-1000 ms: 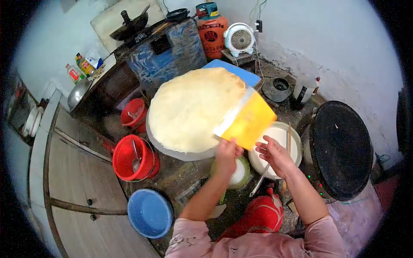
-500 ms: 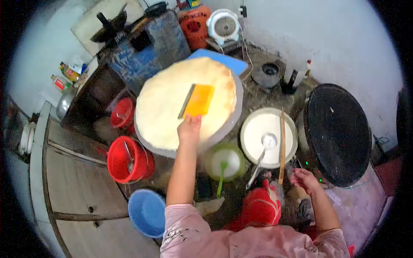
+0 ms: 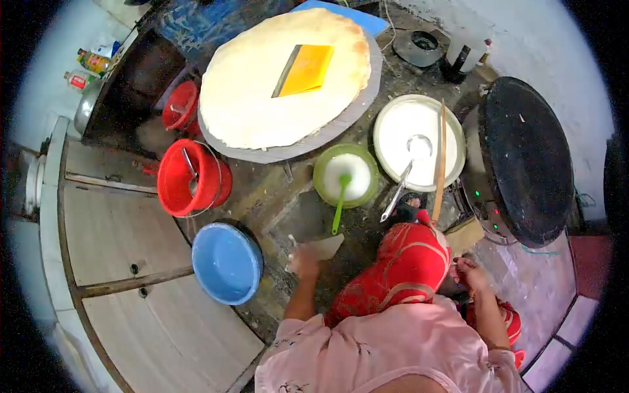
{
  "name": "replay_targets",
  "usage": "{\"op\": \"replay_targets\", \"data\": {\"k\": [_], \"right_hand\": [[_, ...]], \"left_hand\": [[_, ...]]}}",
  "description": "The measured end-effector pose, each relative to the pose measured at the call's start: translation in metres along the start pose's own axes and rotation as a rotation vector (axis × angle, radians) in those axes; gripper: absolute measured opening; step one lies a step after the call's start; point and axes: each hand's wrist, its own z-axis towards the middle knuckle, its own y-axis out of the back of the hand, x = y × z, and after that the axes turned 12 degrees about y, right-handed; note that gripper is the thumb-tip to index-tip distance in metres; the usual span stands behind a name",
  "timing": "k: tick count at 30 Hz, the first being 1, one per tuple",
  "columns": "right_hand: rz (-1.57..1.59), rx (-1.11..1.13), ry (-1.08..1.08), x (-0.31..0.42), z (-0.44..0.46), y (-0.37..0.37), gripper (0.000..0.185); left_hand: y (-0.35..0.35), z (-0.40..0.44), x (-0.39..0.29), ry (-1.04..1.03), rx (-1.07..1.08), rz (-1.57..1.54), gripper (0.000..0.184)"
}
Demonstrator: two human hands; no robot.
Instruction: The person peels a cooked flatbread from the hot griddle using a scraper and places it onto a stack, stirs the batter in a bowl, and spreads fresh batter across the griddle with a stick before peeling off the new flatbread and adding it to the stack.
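Note:
My left hand (image 3: 305,261), blurred, is low over the floor at the end of a pale flat piece (image 3: 327,247); whether it grips it I cannot tell. My right hand (image 3: 470,274) is closed beside my red-clad knee, fingertips pressed together; what they hold, if anything, is hidden. A yellow scraper (image 3: 308,69) with a dark edge lies untouched on a large round stack of thin pancakes (image 3: 255,85). Right of the stack, a pale basin of white batter (image 3: 393,131) holds a metal ladle (image 3: 405,180), with a wooden stick (image 3: 441,160) across its rim.
A black round griddle (image 3: 527,160) stands at the right. A green bowl (image 3: 321,173) with a green spoon is in front of the stack. A red bucket (image 3: 171,187) and a blue basin (image 3: 223,262) stand at the left, beside wooden cabinets (image 3: 124,229).
My left hand has let go of the yellow scraper, leaving it on the pancakes, and has come back down towards me. The view has tilted down; my right hand stays near my knee.

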Motion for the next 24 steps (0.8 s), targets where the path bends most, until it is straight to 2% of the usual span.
{"op": "replay_targets", "data": {"k": [1,2,4,9,13,19,21,24], "right_hand": [[0.005,-0.026,-0.004,0.002,-0.005,-0.004,0.023],[0.018,-0.048,0.014,0.001,-0.008,-0.004,0.023],[-0.103,-0.028,0.056,-0.008,-0.014,0.002,0.022],[0.000,-0.086,0.029,-0.021,-0.026,0.009,0.021],[-0.003,-0.051,0.121,-0.025,-0.033,0.009,0.019],[0.095,-0.080,0.176,-0.033,-0.052,-0.009,0.023],[0.025,-0.032,0.184,-0.038,-0.054,-0.007,0.022],[0.021,-0.053,0.205,-0.024,-0.072,-0.017,0.020]], "left_hand": [[-0.001,-0.005,0.006,-0.007,-0.095,0.317,0.039],[0.004,-0.001,0.008,0.011,-0.002,0.329,0.037],[0.010,0.009,0.007,0.038,0.201,0.268,0.035],[0.016,0.034,0.011,0.054,0.519,0.219,0.028],[0.022,0.049,0.012,0.062,0.742,0.171,0.023],[0.029,0.044,0.007,0.101,1.106,-0.099,0.018],[0.037,0.032,0.004,0.131,1.121,-0.227,0.017],[0.060,0.031,-0.002,0.154,0.981,-0.449,0.017]]}}
